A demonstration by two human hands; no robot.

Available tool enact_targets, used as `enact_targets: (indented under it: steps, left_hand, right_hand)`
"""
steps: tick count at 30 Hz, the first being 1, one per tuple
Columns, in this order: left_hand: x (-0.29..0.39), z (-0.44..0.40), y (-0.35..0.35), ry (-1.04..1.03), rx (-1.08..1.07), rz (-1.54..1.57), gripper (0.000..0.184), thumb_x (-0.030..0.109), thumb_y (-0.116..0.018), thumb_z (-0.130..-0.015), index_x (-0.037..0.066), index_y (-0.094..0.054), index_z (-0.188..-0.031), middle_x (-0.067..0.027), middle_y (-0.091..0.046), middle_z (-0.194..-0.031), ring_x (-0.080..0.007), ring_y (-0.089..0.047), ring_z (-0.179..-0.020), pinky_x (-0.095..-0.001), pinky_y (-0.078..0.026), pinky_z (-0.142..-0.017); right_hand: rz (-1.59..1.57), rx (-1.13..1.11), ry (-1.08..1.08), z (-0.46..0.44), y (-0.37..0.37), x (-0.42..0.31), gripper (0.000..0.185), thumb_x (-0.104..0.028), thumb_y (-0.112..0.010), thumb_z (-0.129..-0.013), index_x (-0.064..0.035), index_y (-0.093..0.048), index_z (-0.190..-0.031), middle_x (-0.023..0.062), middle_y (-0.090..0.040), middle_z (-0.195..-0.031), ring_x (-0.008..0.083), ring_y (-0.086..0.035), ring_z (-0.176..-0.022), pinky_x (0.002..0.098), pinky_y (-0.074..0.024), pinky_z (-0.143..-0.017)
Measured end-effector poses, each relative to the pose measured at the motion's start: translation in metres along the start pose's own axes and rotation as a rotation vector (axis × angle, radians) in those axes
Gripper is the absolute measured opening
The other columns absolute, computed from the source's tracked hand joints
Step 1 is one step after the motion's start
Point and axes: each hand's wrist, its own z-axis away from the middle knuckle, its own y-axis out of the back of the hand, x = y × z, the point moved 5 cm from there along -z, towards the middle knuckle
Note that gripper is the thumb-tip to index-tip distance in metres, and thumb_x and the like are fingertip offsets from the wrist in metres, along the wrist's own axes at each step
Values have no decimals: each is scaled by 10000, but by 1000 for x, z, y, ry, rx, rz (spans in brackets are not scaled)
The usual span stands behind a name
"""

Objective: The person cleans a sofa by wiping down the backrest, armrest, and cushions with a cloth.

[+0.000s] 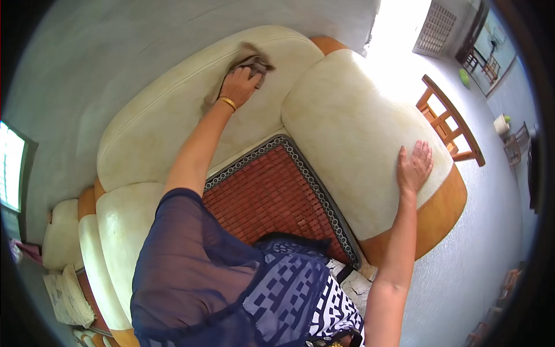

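My left hand (239, 85) presses a dark grey-brown cloth (260, 66) against the cream sofa backrest (191, 110); its fingers are bent over the cloth, whose edges are blurred. A gold bracelet circles that wrist. My right hand (414, 166) lies flat on the cream armrest (341, 115), near its orange-brown end panel (442, 214), fingers stretched out and holding nothing. Between backrest and armrest is the seat, covered by a reddish-brown tile mat (266, 191) with a dark patterned border.
A wooden chair (451, 124) stands just beyond the armrest. More sofa sections (124, 231) extend at the left, with a cushion (68, 298) farther down. A grey wall (115, 63) rises behind the backrest. A bright doorway is at the top right, and a white pot (501, 124) sits at the far right.
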Motion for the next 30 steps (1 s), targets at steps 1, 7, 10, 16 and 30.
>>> enact_targets:
  steps: [1,7,10,16,30]
  left_hand:
    - [10,-13,-8,-186,178,-178,609,268,-631,-788,256,-423,-1360,-82,-378,-1365,-181,-323,-1298,-438,-281,-1033]
    - [78,-64,30,-538,537,-460,541,234,-538,-860,271,-399,-1382,-55,-340,-1419,-196,-277,-1335,-440,-239,-1048]
    - [103,-85,38,-584,494,-545,573,241,-533,-862,261,-358,-1407,-47,-278,-1479,-197,-227,-1373,-453,-192,-1090]
    - [125,-101,43,-547,425,-495,555,222,-527,-855,223,-381,-1391,-51,-293,-1483,-218,-240,-1377,-466,-202,-1108]
    - [-41,61,6,-379,273,-464,551,182,-511,-860,255,-376,-1389,-22,-285,-1494,-199,-267,-1365,-487,-227,-1107]
  right_hand:
    - [22,6,19,1,6,-1,642,-527,-399,-914,-107,-372,-1398,94,-337,-1466,261,-244,-1383,445,-157,-1138]
    - [-1,34,-8,1,7,-1,618,-502,-409,-913,-105,-393,-1386,90,-353,-1453,247,-255,-1378,415,-171,-1139]
    - [-17,33,-21,4,5,-1,618,-498,-411,-911,-101,-394,-1384,87,-353,-1452,247,-256,-1377,411,-169,-1140]
    - [-84,41,-19,3,9,1,620,-489,-445,-894,-104,-409,-1379,86,-362,-1449,241,-261,-1376,401,-170,-1145]
    - [-110,102,0,2,7,4,589,-500,-462,-888,-129,-461,-1346,70,-402,-1428,241,-299,-1361,404,-206,-1131]
